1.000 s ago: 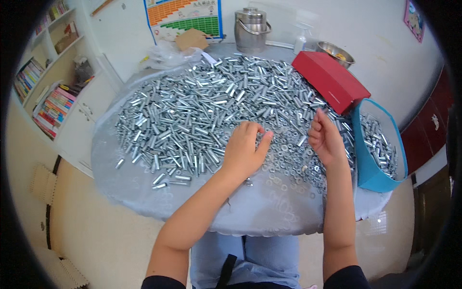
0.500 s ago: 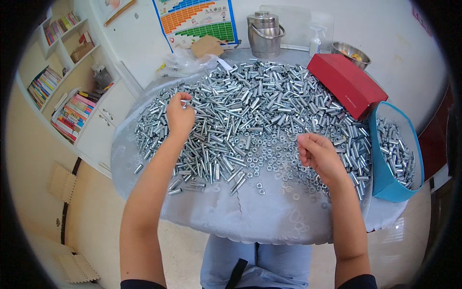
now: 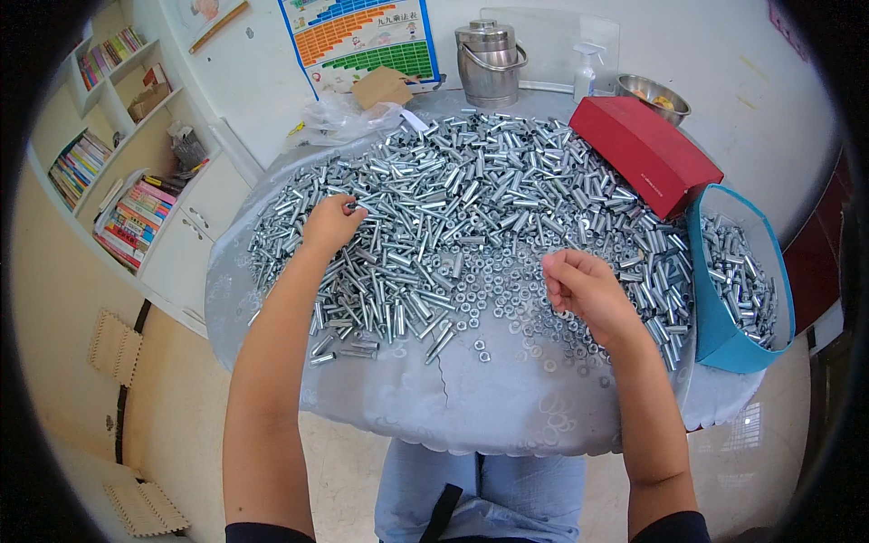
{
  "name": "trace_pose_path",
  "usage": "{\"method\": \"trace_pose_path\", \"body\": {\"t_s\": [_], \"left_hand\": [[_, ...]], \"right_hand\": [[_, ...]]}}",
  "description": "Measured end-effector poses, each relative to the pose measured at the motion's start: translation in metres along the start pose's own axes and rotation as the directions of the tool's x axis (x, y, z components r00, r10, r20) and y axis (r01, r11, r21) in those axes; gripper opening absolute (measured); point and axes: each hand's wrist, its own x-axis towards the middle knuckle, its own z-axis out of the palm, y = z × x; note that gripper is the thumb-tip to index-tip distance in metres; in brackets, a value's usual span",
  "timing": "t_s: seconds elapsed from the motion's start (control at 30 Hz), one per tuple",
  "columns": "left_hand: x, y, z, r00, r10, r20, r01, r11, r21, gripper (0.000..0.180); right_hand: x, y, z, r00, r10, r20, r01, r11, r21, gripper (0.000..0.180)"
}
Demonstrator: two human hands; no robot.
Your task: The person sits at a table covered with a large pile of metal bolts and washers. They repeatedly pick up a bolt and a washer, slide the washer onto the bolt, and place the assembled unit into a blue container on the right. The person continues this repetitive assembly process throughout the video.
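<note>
A broad heap of silvery metal sleeves and rods (image 3: 471,181) covers much of the table. Over its left part is my left hand (image 3: 329,224), with thumb and fingers pinched around a small metal sleeve (image 3: 351,206) whose dark end shows. My right hand (image 3: 588,288) hovers above the loose hex nuts (image 3: 520,285) right of the middle. Its fingers are curled in and the thumb presses against them; whatever they hold is hidden. Several flat washers (image 3: 549,365) lie near the nuts, toward me.
A blue fabric bin (image 3: 738,348) with metal sleeves in it stands at the right edge, beside a red box (image 3: 644,149). Behind the heap are a steel pot (image 3: 489,68), a spray bottle (image 3: 585,74), a steel bowl (image 3: 674,116), a plastic bag (image 3: 344,122) and brown cardboard (image 3: 382,88).
My left hand has come slightly toward me, its fingers still pinched. My right hand has shifted a little left in the picture, as has the whole view. Its fingers remain curled.
</note>
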Motion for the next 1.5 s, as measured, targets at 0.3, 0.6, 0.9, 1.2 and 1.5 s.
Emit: {"method": "trace_pose_path", "body": {"t_s": [0.3, 0.6, 0.9, 1.2, 1.5], "left_hand": [[0.014, -0.018, 0.015, 0.999, -0.024, -0.026, 0.021, 0.994, -0.104, 0.032], [0.003, -0.018, 0.015, 0.994, 0.039, -0.106, -0.056, 0.984, -0.166, 0.021], [-0.007, -0.014, 0.014, 0.986, 0.05, -0.159, -0.081, 0.977, -0.197, 0.018], [-0.011, -0.011, 0.009, 0.967, 0.055, -0.248, -0.108, 0.973, -0.205, 0.018], [-0.042, 0.051, 0.015, 0.851, 0.335, -0.403, -0.485, 0.797, -0.361, 0.011]], "right_hand": [[0.001, 0.005, 0.0, 0.999, -0.017, 0.042, 0.015, 1.0, 0.027, 0.024], [0.0, 0.004, 0.002, 1.0, -0.005, 0.014, 0.004, 1.0, 0.006, 0.021], [0.001, 0.003, 0.003, 1.0, 0.004, 0.011, -0.004, 1.0, 0.0, 0.023], [0.002, 0.005, -0.002, 0.999, 0.0, 0.043, 0.001, 1.0, -0.011, 0.02], [0.001, 0.006, 0.001, 0.997, 0.032, 0.075, -0.027, 0.997, -0.069, 0.026]]}}
